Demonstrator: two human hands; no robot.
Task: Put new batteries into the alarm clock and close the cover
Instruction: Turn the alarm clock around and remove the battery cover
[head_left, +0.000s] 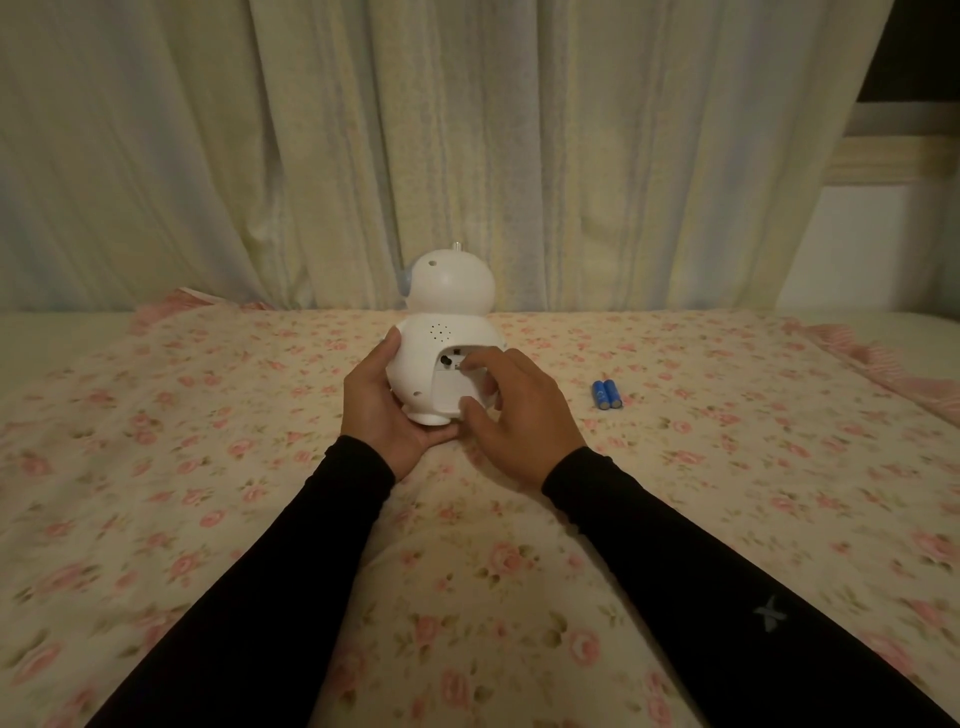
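A white robot-shaped alarm clock (441, 312) stands upright on the bed with its back toward me. My left hand (382, 402) cups its left side and base. My right hand (519, 410) rests on the rectangular battery cover (448, 387) low on the back, with the thumb at the cover's lower edge and a fingertip at its upper edge by a small dark knob. Whether the cover is latched or lifted I cannot tell. Two blue batteries (607, 395) lie side by side on the sheet to the right of the clock, apart from both hands.
A floral bed sheet (260, 467) covers the surface under everything. Pale curtains (363, 156) hang right behind the clock. A pink striped ruffle (883, 369) edges the sheet at the far right, next to a white wall.
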